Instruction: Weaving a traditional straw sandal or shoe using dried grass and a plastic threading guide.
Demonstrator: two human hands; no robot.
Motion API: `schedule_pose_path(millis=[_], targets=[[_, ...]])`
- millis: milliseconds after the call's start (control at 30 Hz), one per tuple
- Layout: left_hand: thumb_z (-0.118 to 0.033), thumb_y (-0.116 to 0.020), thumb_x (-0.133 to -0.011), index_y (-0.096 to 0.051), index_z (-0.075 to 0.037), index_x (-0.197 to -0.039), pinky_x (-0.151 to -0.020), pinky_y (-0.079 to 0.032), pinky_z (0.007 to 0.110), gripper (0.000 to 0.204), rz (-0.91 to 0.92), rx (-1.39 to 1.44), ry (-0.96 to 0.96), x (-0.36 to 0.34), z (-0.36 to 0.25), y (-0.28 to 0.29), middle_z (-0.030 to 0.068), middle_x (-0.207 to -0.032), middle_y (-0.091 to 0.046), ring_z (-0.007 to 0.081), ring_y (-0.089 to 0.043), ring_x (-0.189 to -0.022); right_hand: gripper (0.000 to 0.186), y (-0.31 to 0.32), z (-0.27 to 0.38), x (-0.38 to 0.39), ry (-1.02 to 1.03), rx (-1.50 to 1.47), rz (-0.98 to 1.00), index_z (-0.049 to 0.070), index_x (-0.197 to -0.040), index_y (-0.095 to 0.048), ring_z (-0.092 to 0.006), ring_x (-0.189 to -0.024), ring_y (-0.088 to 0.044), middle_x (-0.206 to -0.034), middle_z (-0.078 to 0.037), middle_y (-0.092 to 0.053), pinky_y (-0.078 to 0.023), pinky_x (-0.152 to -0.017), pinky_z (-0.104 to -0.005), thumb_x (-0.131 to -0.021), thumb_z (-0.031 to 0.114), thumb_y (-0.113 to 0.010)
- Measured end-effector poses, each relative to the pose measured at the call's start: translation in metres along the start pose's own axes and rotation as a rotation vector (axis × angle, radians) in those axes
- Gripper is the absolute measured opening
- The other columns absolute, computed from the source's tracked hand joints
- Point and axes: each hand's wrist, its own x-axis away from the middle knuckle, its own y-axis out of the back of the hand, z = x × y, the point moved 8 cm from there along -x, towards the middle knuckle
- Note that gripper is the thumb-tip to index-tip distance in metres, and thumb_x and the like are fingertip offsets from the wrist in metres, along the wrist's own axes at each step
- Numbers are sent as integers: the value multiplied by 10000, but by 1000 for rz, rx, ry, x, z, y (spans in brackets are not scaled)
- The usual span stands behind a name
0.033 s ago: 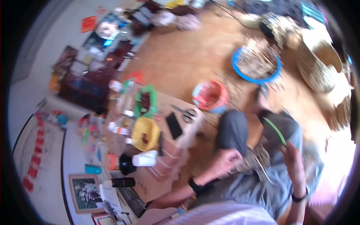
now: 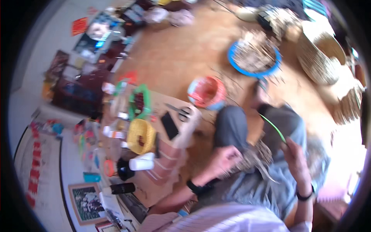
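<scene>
My left hand (image 2: 226, 159) is curled beside a bundle of dried fibre (image 2: 259, 158) lying over my grey-trousered lap (image 2: 245, 189); what its fingers grip is blurred. Pale loose strands trail from the bundle to the right. My right hand (image 2: 294, 154), on the right of my lap, is closed on a thin green strip (image 2: 273, 125) that arches up and to the left. Both wrists carry dark bands.
On my left, a low table (image 2: 164, 156) holds scissors (image 2: 183, 115), a phone (image 2: 169, 126), baskets and cups. Ahead are a red-rimmed bucket (image 2: 206, 92) and a blue basin (image 2: 253, 52) of dried fibre. A woven basket (image 2: 317, 58) stands at the right.
The whole view has shifted left and a little upward, my hands shifting with it. Both keep about the same pose, the green strip still in my right hand.
</scene>
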Motion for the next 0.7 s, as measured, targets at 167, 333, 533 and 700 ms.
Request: schedule_pose_path(millis=[167, 333, 533, 700], targets=[[-90, -671, -968, -668, 16, -966, -797, -525, 263, 107, 102, 223, 206, -8, 27, 2, 30, -900, -699, 79, -637, -846, 133, -8, 3, -38, -522, -89, 347, -3, -991, -589, -225, -640, -522, -723, -125, -556, -445, -624, -347, -1039, 98, -518], [-89, -687, -961, -672, -8, -976, -783, -518, 240, 83, 219, 315, 241, -15, 29, -5, -1, -900, -691, 59, -632, -840, 177, 13, -15, -47, -406, -93, 390, 15, -1122, -675, -94, -588, -488, -656, -45, -505, -434, -575, -295, -1017, 70, -544], [-92, -713, -949, -679, -22, -996, -770, -505, 217, 92, 315, 450, 306, -12, 30, -9, -9, -905, -695, 51, -634, -841, 224, 43, -30, -106, -475, -16, 244, 14, -1170, -692, -119, -675, -576, -739, -42, -590, -474, -633, -277, -988, 48, -565], [-116, -736, -934, -681, -37, -991, -747, -487, 205, 111, 358, 479, 295, -15, 20, -15, -12, -898, -687, 40, -617, -821, 208, -18, -49, -112, 79, -80, 506, 5, -1089, -719, -115, -788, -575, -803, -36, -605, -473, -725, -258, -906, -21, -622]])
